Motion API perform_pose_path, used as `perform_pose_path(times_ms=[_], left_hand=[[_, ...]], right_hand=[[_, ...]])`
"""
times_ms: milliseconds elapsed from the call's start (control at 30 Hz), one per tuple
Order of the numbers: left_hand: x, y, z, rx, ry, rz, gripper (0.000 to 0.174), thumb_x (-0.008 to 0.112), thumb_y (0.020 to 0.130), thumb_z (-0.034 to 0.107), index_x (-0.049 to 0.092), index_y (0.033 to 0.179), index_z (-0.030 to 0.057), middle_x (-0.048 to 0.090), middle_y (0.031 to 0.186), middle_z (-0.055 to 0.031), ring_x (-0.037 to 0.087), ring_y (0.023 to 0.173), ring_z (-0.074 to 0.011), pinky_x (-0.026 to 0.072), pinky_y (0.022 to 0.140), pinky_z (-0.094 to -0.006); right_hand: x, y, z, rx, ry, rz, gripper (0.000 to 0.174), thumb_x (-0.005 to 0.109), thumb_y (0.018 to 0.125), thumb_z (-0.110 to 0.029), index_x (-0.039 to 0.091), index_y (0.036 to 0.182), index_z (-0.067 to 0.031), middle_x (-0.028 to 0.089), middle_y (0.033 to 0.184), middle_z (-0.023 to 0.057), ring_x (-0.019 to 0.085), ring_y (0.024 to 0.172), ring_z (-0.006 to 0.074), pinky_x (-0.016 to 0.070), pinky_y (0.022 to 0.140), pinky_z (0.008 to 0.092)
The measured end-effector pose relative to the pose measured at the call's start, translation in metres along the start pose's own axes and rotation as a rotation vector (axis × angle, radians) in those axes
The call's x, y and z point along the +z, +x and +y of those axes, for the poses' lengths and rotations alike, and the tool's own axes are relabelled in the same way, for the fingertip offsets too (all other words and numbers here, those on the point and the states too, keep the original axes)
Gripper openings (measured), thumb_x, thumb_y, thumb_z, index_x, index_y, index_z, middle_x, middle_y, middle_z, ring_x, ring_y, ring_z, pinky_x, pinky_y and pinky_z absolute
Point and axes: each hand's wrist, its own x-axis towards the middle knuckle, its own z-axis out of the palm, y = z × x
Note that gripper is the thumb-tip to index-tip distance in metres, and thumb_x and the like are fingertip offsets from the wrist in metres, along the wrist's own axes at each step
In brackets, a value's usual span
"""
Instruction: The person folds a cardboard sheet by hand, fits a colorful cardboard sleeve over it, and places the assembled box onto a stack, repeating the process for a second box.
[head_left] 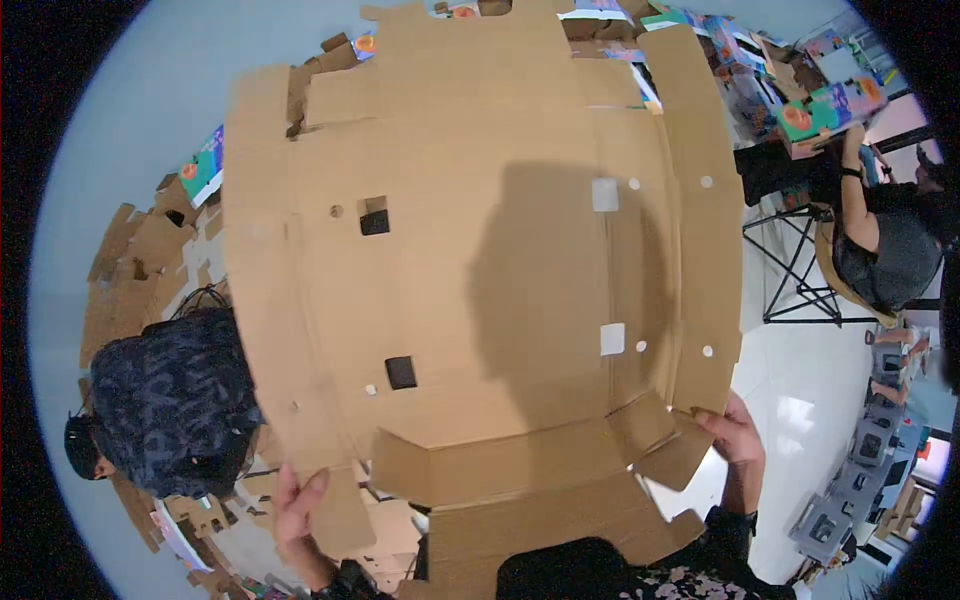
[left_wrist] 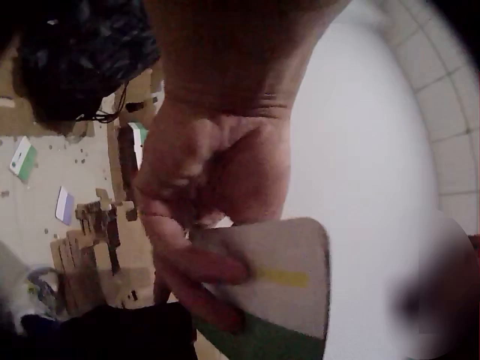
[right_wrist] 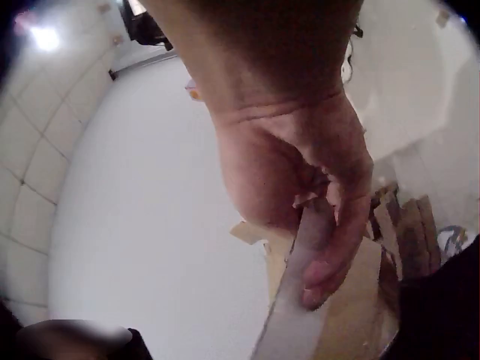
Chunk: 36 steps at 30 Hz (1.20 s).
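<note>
A large unfolded cardboard box (head_left: 440,270) fills the middle of the head view, its plain brown inside facing me, with small square and round cut-outs. Its lower flaps (head_left: 530,465) are partly folded up, and a head-shaped shadow falls over its right half. My left hand (head_left: 303,515) grips a flap at the lower left; in the left wrist view the fingers curl over a flap (left_wrist: 289,300) printed white, yellow and green. At the lower right, my right hand (head_left: 735,435) pinches a corner flap. The right wrist view shows its fingers (right_wrist: 326,274) round the cardboard edge (right_wrist: 289,322).
To the left, a person in a dark patterned top (head_left: 175,400) bends among cardboard scraps (head_left: 140,250). At the right, a seated person (head_left: 890,240) holds a printed box (head_left: 830,112) beside a folding stool (head_left: 800,270). Grey bins (head_left: 830,520) line the lower right.
</note>
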Motion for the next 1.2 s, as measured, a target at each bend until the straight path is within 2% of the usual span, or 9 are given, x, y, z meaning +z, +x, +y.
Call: perform_pose_path(times_ms=[167,267,400,467,633,767,867,1000,1200], left_hand=[[0.022,-0.032,0.001,0.133,-0.257,0.021,0.082,0.065,0.08,0.015,0.034,0.154,-0.0016,0.055,0.142,-0.0187,0.062,0.121,-0.031,0.0532,0.099,-0.0411],[0.024,-0.045,-0.019,0.144,-0.085,-0.005,0.088,0.072,0.075,0.019,0.036,0.152,-0.0012,0.057,0.139,-0.0187,0.061,0.121,-0.0314,0.0522,0.1,-0.042],[0.046,-0.036,-0.032,0.19,0.502,-0.179,0.085,0.088,0.067,0.02,0.049,0.139,-0.0042,0.066,0.121,-0.0148,0.063,0.113,-0.0284,0.0484,0.097,-0.0392],[0.048,-0.03,-0.055,0.086,0.602,-0.097,0.085,0.091,0.066,0.024,0.05,0.137,-0.0019,0.065,0.122,-0.0161,0.062,0.114,-0.0291,0.0469,0.098,-0.0414],[0.111,0.018,-0.027,0.971,0.904,0.19,0.073,0.081,0.083,0.036,0.05,0.141,0.0048,0.052,0.145,-0.0183,0.052,0.128,-0.0353,0.0401,0.108,-0.0497],[0.114,0.057,0.015,1.473,1.128,0.04,0.059,0.066,0.095,0.043,0.054,0.14,0.007,0.053,0.148,-0.0185,0.049,0.136,-0.0424,0.0415,0.11,-0.0536],[0.126,0.058,0.05,1.37,1.163,-0.258,0.041,0.071,0.09,0.019,0.064,0.13,0.0135,0.058,0.145,-0.0086,0.054,0.133,-0.0326,0.0457,0.11,-0.0492],[0.14,0.045,0.052,1.221,1.34,-0.537,0.047,0.068,0.083,0.022,0.068,0.13,0.0145,0.056,0.148,-0.002,0.052,0.136,-0.0296,0.0521,0.106,-0.0423],[0.138,0.02,0.058,0.804,1.419,-0.782,0.063,0.065,0.079,0.02,0.059,0.141,0.0158,0.045,0.158,0.0005,0.045,0.142,-0.024,0.0471,0.112,-0.0406]], right_hand=[[0.016,-0.013,-0.01,0.007,0.21,0.124,0.08,0.08,0.076,-0.011,0.046,0.146,0.0051,0.062,0.138,0.0154,0.059,0.128,0.0282,0.0445,0.11,0.043],[0.021,-0.008,-0.025,-0.115,-0.035,-0.203,0.094,0.084,0.072,-0.01,0.038,0.152,0.0038,0.054,0.148,0.0157,0.058,0.129,0.0269,0.0446,0.11,0.0429],[0.089,-0.007,-0.05,-0.057,-0.39,-0.162,0.104,0.086,0.075,-0.014,0.027,0.16,0.0003,0.038,0.16,0.0177,0.053,0.134,0.0255,0.0424,0.11,0.0409],[0.104,0.008,-0.047,-0.385,-0.856,-0.065,0.104,0.087,0.073,-0.016,0.029,0.159,-0.0008,0.037,0.159,0.0197,0.051,0.133,0.0303,0.0417,0.11,0.0423],[0.11,0.055,-0.039,-0.996,-1.263,0.09,0.101,0.088,0.067,-0.018,0.039,0.154,-0.0019,0.034,0.158,0.0238,0.04,0.137,0.0427,0.0398,0.11,0.0503],[0.129,0.079,-0.051,-1.151,-1.364,-0.055,0.077,0.075,0.067,-0.004,0.057,0.141,-0.0099,0.052,0.152,0.0077,0.042,0.141,0.0452,0.038,0.118,0.0519],[0.14,0.084,-0.076,-1.122,-1.361,-0.219,0.069,0.071,0.072,-0.003,0.059,0.14,-0.0124,0.051,0.154,0.0064,0.042,0.143,0.0428,0.0387,0.119,0.0494],[0.148,0.084,-0.078,-1.136,-1.43,-0.408,0.063,0.069,0.079,-0.008,0.059,0.141,-0.018,0.052,0.153,0.0019,0.043,0.144,0.0382,0.0396,0.118,0.0484],[0.126,0.064,-0.072,-0.8,-1.669,-0.725,0.077,0.065,0.083,-0.026,0.041,0.156,-0.0264,0.032,0.166,-0.0021,0.029,0.153,0.0301,0.013,0.126,0.0567]])
